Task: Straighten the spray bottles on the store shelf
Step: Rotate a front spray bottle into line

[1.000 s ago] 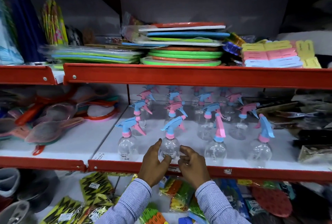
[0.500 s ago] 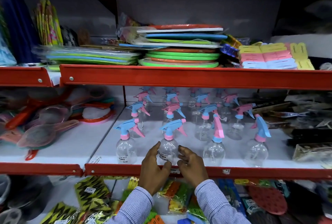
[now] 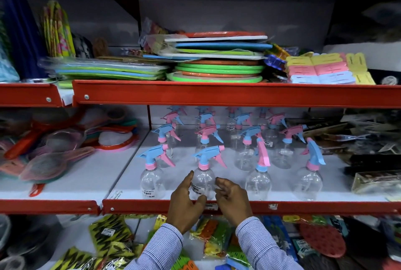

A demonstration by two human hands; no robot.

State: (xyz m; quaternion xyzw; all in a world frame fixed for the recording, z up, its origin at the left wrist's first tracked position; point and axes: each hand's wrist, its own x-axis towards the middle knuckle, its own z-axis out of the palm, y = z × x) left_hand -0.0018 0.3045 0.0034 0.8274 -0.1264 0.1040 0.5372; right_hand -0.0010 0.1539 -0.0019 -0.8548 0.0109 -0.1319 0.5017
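Observation:
Several clear spray bottles with pink and blue trigger heads stand in rows on the white middle shelf [image 3: 282,189]. My left hand [image 3: 184,204] and my right hand [image 3: 233,201] cup the second front-row bottle [image 3: 202,179] from either side, fingers against its clear body. Its blue head points left, like that of the front-left bottle [image 3: 152,183]. Two front bottles to the right, one with a pink head [image 3: 259,179] and one with a blue head [image 3: 309,183], have their heads turned a different way. The rows behind mostly point left.
A red rail [image 3: 314,207] edges the shelf front. Colourful hairbrushes [image 3: 50,161] lie on the left shelf section, dark packaged goods [image 3: 368,161] on the right. Stacked foam mats and boards [image 3: 217,61] fill the shelf above. Packets [image 3: 108,235] lie on the shelf below.
Both hands stay around the same front bottle. The view has shifted slightly, and no bottle has visibly changed place.

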